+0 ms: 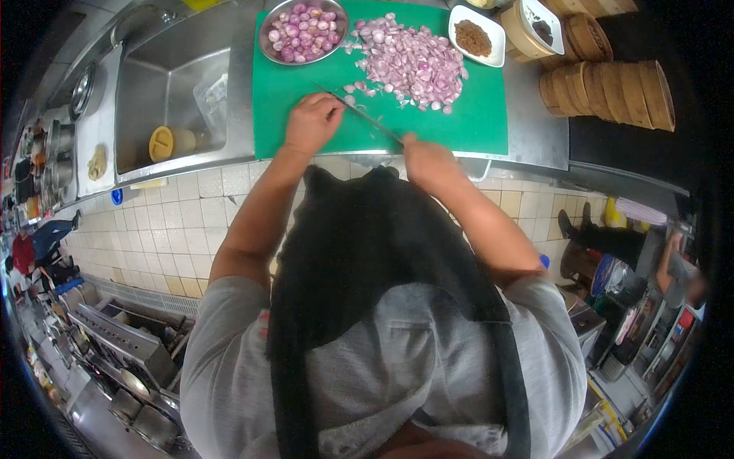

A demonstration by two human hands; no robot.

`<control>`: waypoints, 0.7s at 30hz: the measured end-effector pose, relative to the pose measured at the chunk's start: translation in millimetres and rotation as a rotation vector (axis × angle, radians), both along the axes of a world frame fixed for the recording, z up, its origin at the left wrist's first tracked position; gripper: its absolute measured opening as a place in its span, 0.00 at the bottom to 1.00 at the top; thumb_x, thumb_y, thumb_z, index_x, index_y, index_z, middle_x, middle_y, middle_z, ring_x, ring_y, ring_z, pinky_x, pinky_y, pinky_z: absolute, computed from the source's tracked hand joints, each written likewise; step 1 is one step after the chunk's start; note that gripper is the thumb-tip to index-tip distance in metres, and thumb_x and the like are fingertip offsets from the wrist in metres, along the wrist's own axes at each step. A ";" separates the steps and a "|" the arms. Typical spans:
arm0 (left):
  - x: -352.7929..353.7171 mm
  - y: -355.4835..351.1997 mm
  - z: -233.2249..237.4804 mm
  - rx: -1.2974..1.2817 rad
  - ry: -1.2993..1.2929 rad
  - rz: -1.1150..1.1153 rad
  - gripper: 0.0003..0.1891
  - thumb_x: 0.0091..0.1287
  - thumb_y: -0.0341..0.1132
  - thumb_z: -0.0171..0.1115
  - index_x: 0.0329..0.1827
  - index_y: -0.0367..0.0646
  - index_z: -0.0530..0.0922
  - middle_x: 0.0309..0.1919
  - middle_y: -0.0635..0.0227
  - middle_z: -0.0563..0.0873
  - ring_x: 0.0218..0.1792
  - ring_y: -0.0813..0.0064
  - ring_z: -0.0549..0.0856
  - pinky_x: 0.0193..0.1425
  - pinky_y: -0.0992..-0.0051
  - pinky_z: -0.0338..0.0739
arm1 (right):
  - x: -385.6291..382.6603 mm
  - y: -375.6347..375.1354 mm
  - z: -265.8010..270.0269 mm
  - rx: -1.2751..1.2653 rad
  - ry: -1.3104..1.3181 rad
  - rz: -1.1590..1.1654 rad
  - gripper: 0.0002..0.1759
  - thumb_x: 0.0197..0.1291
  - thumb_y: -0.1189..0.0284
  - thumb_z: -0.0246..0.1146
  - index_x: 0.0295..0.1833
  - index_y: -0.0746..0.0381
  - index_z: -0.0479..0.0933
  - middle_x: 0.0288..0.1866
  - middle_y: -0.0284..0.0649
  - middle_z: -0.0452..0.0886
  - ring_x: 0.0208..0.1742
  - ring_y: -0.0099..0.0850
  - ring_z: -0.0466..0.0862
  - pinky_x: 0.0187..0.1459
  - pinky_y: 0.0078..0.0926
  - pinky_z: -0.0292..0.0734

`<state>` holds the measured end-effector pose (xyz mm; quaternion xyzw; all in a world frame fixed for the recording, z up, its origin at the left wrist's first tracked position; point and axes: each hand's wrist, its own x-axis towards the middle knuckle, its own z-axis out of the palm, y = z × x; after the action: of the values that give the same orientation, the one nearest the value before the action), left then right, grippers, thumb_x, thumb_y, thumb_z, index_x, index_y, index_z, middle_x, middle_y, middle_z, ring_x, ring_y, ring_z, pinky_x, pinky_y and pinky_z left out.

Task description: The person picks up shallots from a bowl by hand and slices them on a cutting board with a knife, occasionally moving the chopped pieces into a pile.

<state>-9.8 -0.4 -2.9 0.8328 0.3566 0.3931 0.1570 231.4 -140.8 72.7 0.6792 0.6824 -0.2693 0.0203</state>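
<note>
**Right hand [426,157] closed on the knife [367,118], left hand [313,122] curled beside the blade**

The right hand is wrapped tight round the knife's handle at the near edge of the green cutting board [459,122]. The handle itself is buried in the fist, so only the thin blade shows. The left hand lies knuckles-up on the board with its fingers bent under and touching the blade's near side. Whatever sits beneath those fingers is hidden, so whether the hand is clamped on anything cannot be told.

The knife's long axis runs on a diagonal across the board. The handle end is near and to the right, and the tip points away and to the left, toward the metal bowl of peeled shallots [302,30]. The tip end is dark and thin and is hard to follow past the left hand's fingertips.

A pile of sliced shallots [413,61] lies on the far side of the blade, with a few loose slices just beside it. A white dish [475,37] of something brown sits at the board's far right corner. Bamboo steamers [604,88] stand to the right of it, and a sink [176,92] lies to the left of the board. The person's own hair and apron fill the lower half of the view.
</note>
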 end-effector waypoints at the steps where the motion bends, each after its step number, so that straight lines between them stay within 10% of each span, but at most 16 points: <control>1: 0.4 0.4 -1.4 0.014 -0.003 0.003 0.05 0.59 0.25 0.76 0.36 0.43 0.89 0.40 0.63 0.92 0.36 0.63 0.91 0.39 0.67 0.88 | 0.0 1.2 -8.4 0.032 0.007 0.012 0.11 0.72 0.75 0.50 0.55 0.67 0.72 0.42 0.62 0.87 0.45 0.60 0.89 0.48 0.59 0.81; 21: 14.1 -3.7 1.7 -0.051 0.107 0.076 0.04 0.60 0.33 0.76 0.36 0.49 0.88 0.42 0.69 0.91 0.40 0.61 0.90 0.46 0.64 0.87 | 12.3 8.3 1.6 0.036 -0.043 -0.076 0.13 0.78 0.67 0.54 0.58 0.65 0.71 0.43 0.59 0.88 0.48 0.59 0.88 0.51 0.60 0.80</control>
<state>4.3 -4.2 -1.3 0.8342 0.4060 0.3443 0.1439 243.7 -132.5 74.2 0.7107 0.6601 -0.2428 0.0126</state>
